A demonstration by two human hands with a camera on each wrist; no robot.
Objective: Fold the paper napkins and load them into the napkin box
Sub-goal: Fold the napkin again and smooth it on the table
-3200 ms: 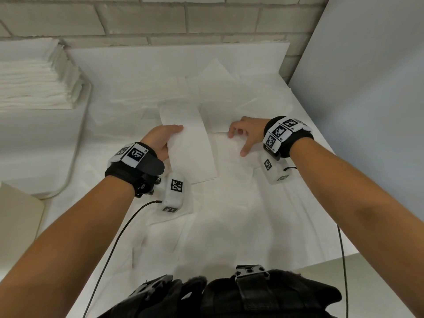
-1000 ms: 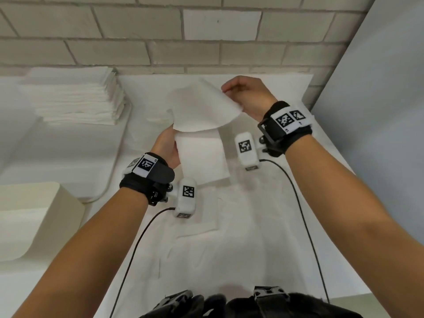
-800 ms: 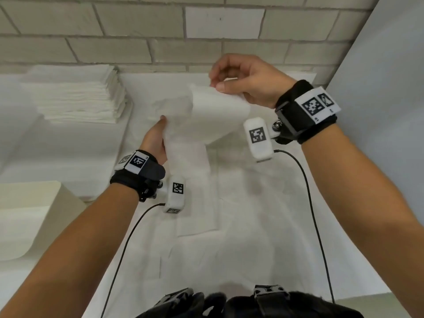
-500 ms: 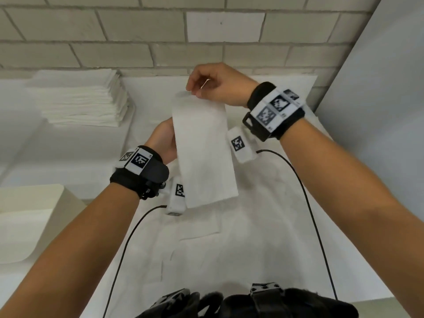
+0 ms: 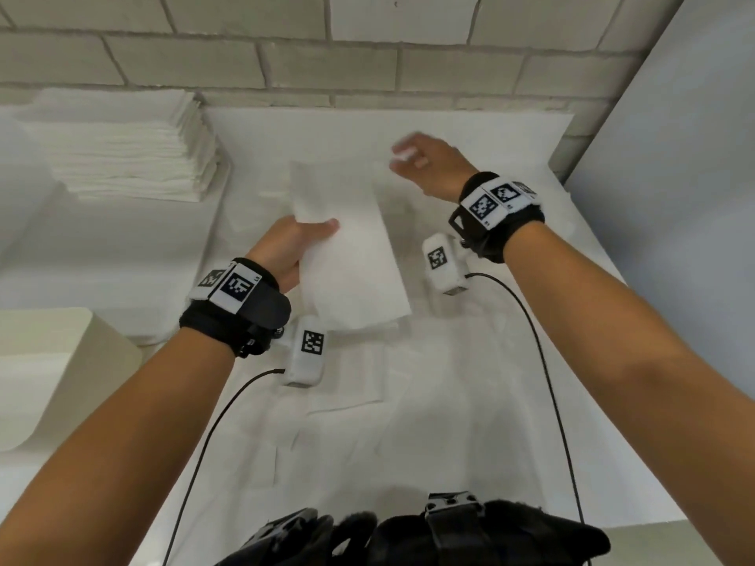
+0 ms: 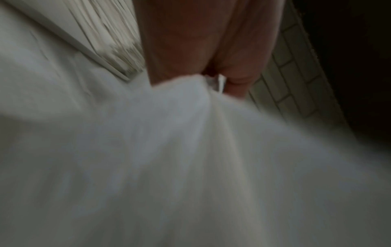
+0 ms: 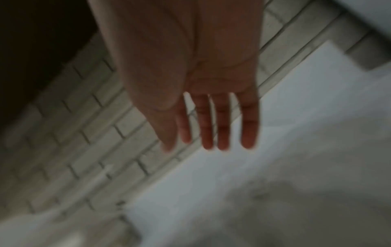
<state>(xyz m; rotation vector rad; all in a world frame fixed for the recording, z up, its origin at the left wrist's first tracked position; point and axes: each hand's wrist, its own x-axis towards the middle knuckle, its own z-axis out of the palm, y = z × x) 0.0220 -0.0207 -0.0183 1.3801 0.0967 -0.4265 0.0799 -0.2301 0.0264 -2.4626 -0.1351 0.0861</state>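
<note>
1. Two hands in view, one strap on each wrist.
2. Left hand (image 5: 292,249): thumb on top of one folded napkin (image 5: 347,247), fingers under it, holding its left edge. Maybe more than one sheet in that fold; too blurry to count.
3. From the left wrist view: same napkin (image 6: 190,150) bunched at the fingertips, very blurry.
4. Right hand (image 5: 429,167): up in the air, to the right of the napkin and past its far end, holding nothing. Blurry from the head view.
5. From the right wrist view: right hand (image 7: 190,75) flat and wide, four fingers (image 7: 222,123) and one thumb stretched out straight, not touching anything.
6. One tall stack (image 5: 122,149) of napkins, far to the left of the left hand, by the brick wall (image 5: 286,47).
7. One cream box (image 5: 53,373), near the left arm, left of the wrist.
8. Loose white sheets (image 5: 347,390) flat under both hands; number hard to tell.
</note>
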